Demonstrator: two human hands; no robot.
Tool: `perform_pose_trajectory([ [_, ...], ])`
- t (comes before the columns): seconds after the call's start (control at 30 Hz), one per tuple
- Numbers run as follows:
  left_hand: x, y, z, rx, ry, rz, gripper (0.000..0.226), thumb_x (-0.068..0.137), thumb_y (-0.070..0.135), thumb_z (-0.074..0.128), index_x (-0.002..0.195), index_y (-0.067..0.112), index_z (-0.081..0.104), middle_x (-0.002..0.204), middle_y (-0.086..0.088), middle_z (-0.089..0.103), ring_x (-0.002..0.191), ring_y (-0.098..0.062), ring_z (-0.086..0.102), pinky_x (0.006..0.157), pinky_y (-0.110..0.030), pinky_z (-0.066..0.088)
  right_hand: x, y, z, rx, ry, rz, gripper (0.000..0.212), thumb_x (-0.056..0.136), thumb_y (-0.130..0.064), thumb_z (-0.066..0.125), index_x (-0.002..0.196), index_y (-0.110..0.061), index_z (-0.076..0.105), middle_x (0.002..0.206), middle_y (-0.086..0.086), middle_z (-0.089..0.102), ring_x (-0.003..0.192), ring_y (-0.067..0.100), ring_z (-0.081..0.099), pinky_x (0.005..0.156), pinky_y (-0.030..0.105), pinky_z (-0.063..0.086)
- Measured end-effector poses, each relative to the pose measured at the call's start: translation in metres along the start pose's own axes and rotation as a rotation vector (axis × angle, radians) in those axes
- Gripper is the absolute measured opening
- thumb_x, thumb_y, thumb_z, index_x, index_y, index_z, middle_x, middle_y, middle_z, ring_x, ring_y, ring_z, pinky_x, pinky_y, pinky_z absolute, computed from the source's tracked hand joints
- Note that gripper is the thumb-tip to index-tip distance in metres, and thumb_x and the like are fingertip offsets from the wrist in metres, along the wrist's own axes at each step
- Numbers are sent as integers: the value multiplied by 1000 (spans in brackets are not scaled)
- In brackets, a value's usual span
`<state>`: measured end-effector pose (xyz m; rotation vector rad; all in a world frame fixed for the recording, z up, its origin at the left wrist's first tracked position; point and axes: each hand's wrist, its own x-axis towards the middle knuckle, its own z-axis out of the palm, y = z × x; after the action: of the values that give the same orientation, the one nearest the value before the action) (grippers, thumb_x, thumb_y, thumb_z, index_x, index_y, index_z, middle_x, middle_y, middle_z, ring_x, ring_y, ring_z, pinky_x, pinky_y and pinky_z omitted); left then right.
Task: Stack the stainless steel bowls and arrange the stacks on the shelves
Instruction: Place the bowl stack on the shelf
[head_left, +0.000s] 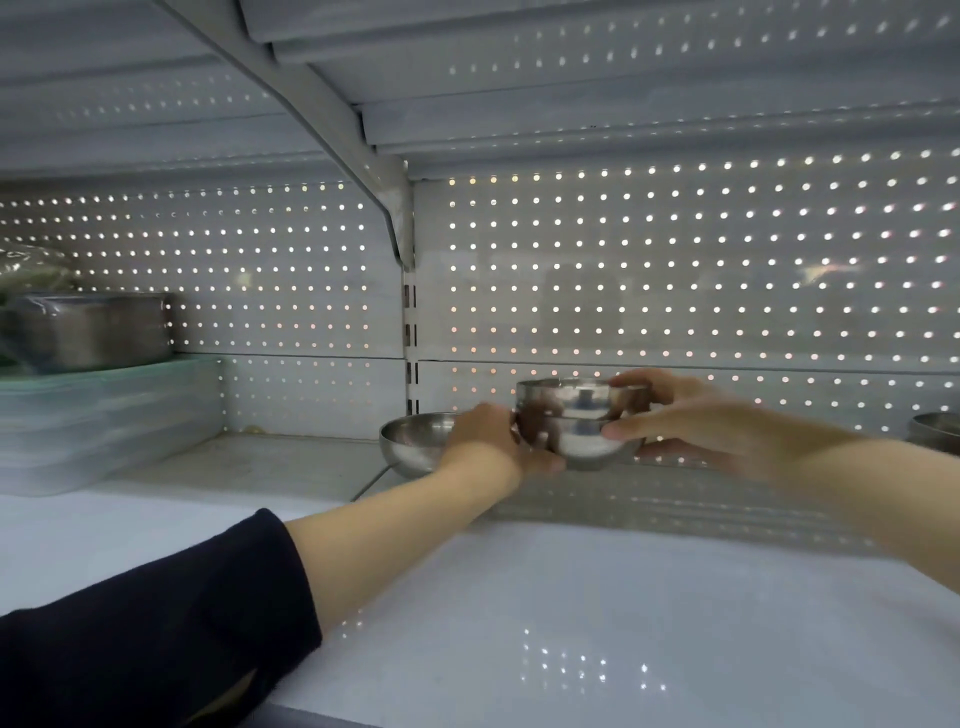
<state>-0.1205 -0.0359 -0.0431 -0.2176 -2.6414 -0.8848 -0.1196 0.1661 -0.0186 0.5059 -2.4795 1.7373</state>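
The white shelf (519, 597) ran across the whole view, with a perforated back panel (675, 270) behind it and another shelf overhead. At far left sat stacked clear plastic containers (104, 415) with a wrapped steel pot (93, 332) on top, not part of the job by the look of it. Both arms reached in toward the back of the shelf. The left hand (488, 441) and right hand (696, 421) together held a small stack of bowls (582, 421), two nested as far as could be told, at or just above the shelf surface near the back panel; contact with the shelf could not be told through the blur. Left grip curled round the stack's left side, right grip pinching it, thumb at the rim and fingers on the lower bowl's wall. A single loose bowl (415, 441) stood just left of the stack, partly behind the left hand. Another bowl edge (935, 431) showed at far right, cut off by the frame. Judgement: stacking was underway, one short stack formed; at least the loose bowl remained to add, and final placement was not yet done.
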Motion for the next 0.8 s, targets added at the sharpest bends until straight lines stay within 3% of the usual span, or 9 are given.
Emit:
perform_pose_trajectory([
  [0.07, 0, 6, -18, -39, 33, 2, 29, 63, 40, 80, 60, 22, 57, 60, 11, 58, 59, -8, 54, 47, -21, 33, 2, -17, -2, 3, -21, -24, 66, 49, -17, 86, 111, -21, 61, 111, 5, 65, 97, 21, 66, 78, 35, 56],
  [0.2, 1, -1, -61, -102, 129, 0, 35, 60, 42, 82, 76, 14, 68, 77, -2, 71, 71, -18, 64, 55, -23, 39, 19, -51, 14, 16, -54, -62, 81, 34, -26, 85, 111, -20, 61, 113, 6, 64, 94, 21, 66, 72, 31, 55],
  [0.33, -2, -30, -95, 121, 192, -10, 42, 61, 54, 75, 80, 16, 70, 78, 0, 69, 72, -15, 61, 58, -24, 44, 43, -67, 52, 48, -106, -76, 61, 51, -14, 86, 106, -22, 62, 114, 6, 64, 100, 23, 65, 77, 34, 56],
  [0.43, -3, -58, -103, 176, 136, -17, 38, 64, 46, 78, 86, 16, 70, 84, 0, 71, 82, -16, 64, 75, -29, 50, 59, -64, 82, 18, -128, -41, 52, 63, -8, 84, 106, -23, 60, 112, 5, 63, 99, 23, 65, 71, 31, 56],
  [0.57, -1, -87, -102, 211, 38, -19, 37, 66, 43, 79, 85, 14, 66, 84, 1, 68, 81, -14, 61, 67, -20, 46, 68, -47, 102, 2, -138, -23, 48, 66, -9, 83, 104, -24, 58, 108, 1, 62, 96, 19, 64, 79, 36, 58],
  [0.67, 0, -98, -97, 149, -45, -9, 46, 66, 40, 80, 94, 6, 67, 94, -10, 70, 94, -22, 64, 86, -38, 49, 70, -36, 104, -28, -124, -10, 61, 65, -11, 84, 117, -22, 54, 112, 1, 61, 102, 22, 62, 88, 41, 55],
  [0.8, 2, -107, -90, 203, -92, -9, 49, 67, 43, 78, 99, 8, 66, 103, -8, 69, 97, -19, 62, 89, -38, 49, 66, -32, 105, -79, -129, -5, 69, 62, -16, 86, 123, -24, 53, 106, -3, 62, 102, 15, 61, 81, 27, 51],
])
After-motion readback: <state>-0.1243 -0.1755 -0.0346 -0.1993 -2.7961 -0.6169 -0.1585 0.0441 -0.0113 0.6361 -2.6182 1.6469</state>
